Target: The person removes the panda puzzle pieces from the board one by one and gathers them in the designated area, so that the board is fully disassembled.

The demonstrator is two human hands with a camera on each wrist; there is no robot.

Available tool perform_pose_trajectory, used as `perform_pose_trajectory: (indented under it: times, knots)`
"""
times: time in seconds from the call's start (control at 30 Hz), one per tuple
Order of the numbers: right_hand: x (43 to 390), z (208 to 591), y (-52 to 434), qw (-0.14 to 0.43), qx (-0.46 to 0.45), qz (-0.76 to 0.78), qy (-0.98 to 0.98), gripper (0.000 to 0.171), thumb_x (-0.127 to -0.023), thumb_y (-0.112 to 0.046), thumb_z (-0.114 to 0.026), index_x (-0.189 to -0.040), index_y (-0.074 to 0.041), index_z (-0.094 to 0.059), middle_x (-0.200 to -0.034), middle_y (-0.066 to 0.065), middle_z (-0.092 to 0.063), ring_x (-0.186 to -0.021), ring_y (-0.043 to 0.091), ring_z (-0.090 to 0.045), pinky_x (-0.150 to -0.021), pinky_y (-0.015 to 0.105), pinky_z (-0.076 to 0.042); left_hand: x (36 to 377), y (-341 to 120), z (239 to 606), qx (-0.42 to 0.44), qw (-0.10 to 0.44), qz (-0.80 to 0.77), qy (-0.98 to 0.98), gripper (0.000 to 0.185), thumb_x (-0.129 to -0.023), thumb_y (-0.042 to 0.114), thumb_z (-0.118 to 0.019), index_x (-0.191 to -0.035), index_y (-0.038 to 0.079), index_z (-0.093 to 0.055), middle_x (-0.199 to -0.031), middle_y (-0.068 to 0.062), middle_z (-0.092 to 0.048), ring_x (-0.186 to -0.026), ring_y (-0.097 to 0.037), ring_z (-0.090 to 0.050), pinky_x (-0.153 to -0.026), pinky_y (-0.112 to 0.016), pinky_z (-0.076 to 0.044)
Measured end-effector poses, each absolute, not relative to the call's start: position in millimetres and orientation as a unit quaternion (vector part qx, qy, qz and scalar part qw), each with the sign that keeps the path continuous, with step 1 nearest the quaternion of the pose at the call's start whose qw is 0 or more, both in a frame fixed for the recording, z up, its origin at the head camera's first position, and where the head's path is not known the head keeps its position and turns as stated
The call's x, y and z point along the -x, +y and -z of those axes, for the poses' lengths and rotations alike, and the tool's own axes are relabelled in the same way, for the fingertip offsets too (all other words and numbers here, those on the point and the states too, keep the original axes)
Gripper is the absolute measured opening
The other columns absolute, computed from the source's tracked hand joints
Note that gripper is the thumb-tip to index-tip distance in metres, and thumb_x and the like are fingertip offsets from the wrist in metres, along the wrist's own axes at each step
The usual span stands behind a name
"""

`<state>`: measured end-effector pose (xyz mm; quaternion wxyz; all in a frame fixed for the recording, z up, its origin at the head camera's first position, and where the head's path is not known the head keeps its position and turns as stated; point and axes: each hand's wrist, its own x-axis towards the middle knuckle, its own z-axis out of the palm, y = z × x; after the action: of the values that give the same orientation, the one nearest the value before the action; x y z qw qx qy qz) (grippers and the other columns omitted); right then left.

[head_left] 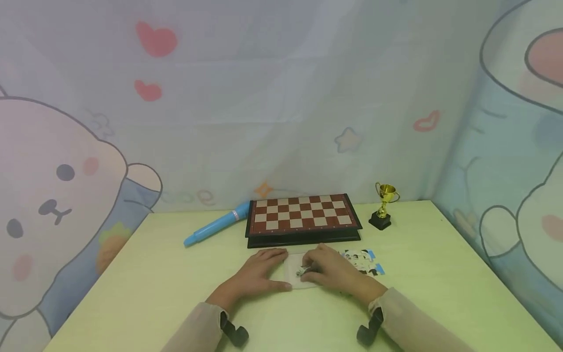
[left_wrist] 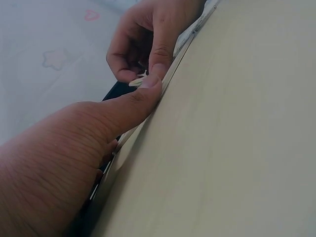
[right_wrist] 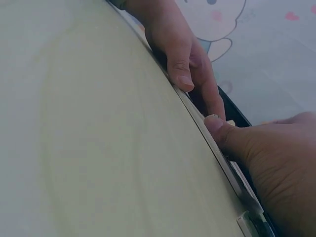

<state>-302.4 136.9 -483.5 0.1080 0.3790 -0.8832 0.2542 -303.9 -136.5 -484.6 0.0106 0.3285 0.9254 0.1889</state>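
A thin white board [head_left: 292, 264] lies flat on the table in front of the person, partly hidden by the hands. At its left side rests the left hand [head_left: 256, 275], fingers stretched toward the far corner and thumb along the near edge. The right hand [head_left: 331, 269] is over the board's right part. Between its thumb and curled fingers it pinches a small jigsaw puzzle piece [head_left: 301, 271], white with dark marks. In the left wrist view the piece [left_wrist: 137, 82] shows pale at the right hand's fingertips. Several joined and loose puzzle pieces [head_left: 359, 258] lie right of the board, partly behind the right hand.
A folding chessboard case [head_left: 303, 216] with red and white squares stands just behind the hands. Left of it lies a blue pen-like stick [head_left: 215, 228]. A small gold trophy cup [head_left: 383, 205] on a black base stands at the back right, before a cartoon-printed cloth.
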Motion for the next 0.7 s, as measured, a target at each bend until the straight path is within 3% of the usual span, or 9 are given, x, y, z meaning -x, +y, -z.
perform_pose_trajectory:
  times: [0.23, 0.7]
  knots:
    - [299.8, 482.3, 138.3, 0.082, -0.389, -0.287, -0.871, 0.01, -0.096, -0.035, -0.071, -0.101, -0.029, -0.066, -0.098, -0.015, -0.057, -0.089, 0.005, -0.051, -0.078, 0.027, -0.051, 304.6, -136.5, 488.1, -0.327, 0.011, -0.208, 0.922, 0.092, -0.084, 0.078, -0.058, -0.156, 0.024, -0.04, -0.16, 0.008, -0.034, -0.148, -0.026, -0.028, -0.118, -0.057, -0.022]
    - [305.5, 483.1, 145.0, 0.092, -0.389, -0.325, -0.857, 0.011, -0.096, -0.036, -0.07, -0.105, -0.03, -0.068, -0.099, -0.018, -0.062, -0.093, 0.003, -0.057, -0.078, 0.027, -0.053, 304.9, -136.8, 488.0, -0.328, 0.008, -0.188, 0.926, 0.094, -0.084, 0.08, -0.054, -0.156, 0.023, -0.039, -0.16, 0.007, -0.035, -0.148, -0.025, -0.029, -0.118, -0.056, -0.024]
